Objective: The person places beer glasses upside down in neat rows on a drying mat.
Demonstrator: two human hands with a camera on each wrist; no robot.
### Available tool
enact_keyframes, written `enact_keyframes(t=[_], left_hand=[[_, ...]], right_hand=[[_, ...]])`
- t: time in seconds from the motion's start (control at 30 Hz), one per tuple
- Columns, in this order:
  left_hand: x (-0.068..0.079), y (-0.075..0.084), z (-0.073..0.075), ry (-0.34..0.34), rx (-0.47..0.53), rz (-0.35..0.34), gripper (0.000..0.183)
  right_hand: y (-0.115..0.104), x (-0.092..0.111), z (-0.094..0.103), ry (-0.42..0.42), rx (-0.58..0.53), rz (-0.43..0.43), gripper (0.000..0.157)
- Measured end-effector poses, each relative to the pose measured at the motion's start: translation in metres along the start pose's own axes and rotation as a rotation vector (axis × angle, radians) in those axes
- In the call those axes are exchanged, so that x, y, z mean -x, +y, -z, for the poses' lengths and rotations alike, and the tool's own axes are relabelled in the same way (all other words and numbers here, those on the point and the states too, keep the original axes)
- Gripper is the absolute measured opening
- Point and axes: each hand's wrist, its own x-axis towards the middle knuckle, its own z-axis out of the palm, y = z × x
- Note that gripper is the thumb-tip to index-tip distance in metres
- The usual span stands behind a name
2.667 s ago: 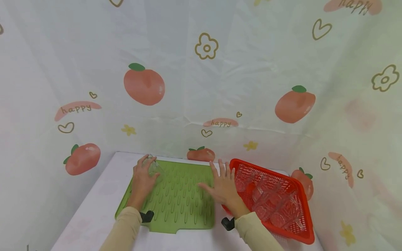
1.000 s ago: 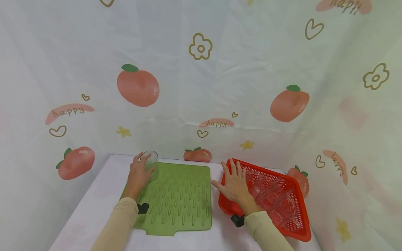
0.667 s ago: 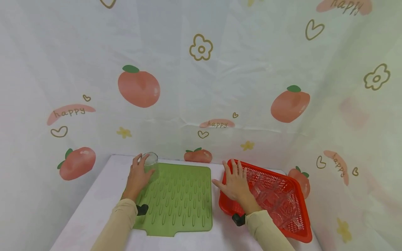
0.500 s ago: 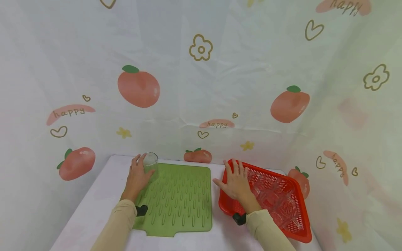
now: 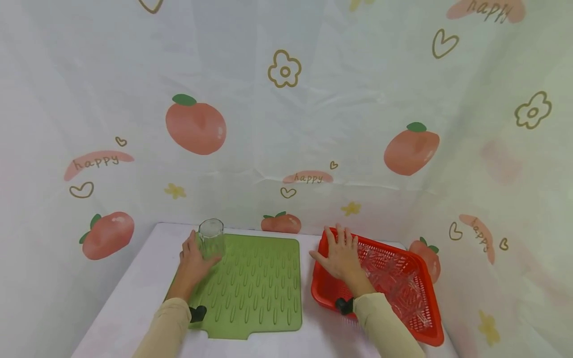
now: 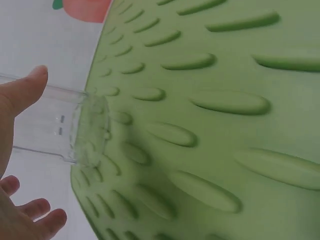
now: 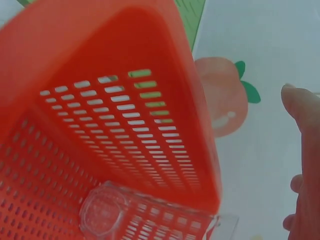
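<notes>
A clear drinking glass [image 5: 212, 239] stands upright at the back left corner of a green ridged mat [image 5: 257, 283]. My left hand [image 5: 191, 263] is spread beside it, thumb on the near side and fingers to the left. In the left wrist view the thumb [image 6: 30, 90] overlaps the glass [image 6: 50, 127], while the other fingertips [image 6: 52, 222] are apart from it. With fingers spread, my right hand [image 5: 343, 258] is over the back left part of a red plastic basket [image 5: 436, 313], holding nothing. Several clear glasses [image 5: 394, 283] lie in the basket.
Mat and basket sit side by side on a white table [image 5: 130, 298], with a strip of tabletop between them. A patterned curtain [image 5: 250, 149] rises behind and at both sides. In the right wrist view, one glass [image 7: 102, 212] lies against the basket's slotted wall [image 7: 150, 125].
The glass, tilted in my left hand at first, now stands upright on the mat. My left hand has loosened and drawn back from it. My right hand has moved right, over the basket.
</notes>
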Motion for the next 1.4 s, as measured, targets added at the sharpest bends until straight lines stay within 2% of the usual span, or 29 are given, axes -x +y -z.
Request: enact_keyframes(t=[0.3, 0.5, 0.73, 0.93, 1.13, 1.4], left_hand=[[0.014, -0.015, -0.01, -0.024, -0.079, -0.007, 0.124], [0.024, -0.021, -0.011, -0.029, -0.089, -0.003, 0.125], [0.032, -0.029, -0.012, -0.051, -0.138, 0.03, 0.13], [0.037, -0.039, -0.015, -0.088, -0.195, 0.028, 0.132], [0.04, -0.047, -0.018, -0.09, -0.211, 0.023, 0.125], [0.04, -0.049, -0.019, -0.123, -0.262, 0.038, 0.125]], right_hand=[[0.006, -0.006, 0.005, -0.025, -0.005, -0.014, 0.092], [0.012, -0.01, 0.008, -0.067, -0.039, -0.034, 0.092], [0.018, -0.013, 0.008, -0.067, -0.058, -0.04, 0.089], [0.024, -0.015, 0.008, -0.077, -0.082, -0.046, 0.089], [0.027, -0.016, 0.009, -0.119, -0.076, -0.05, 0.091], [0.028, -0.017, 0.012, -0.162, -0.093, -0.074, 0.09]])
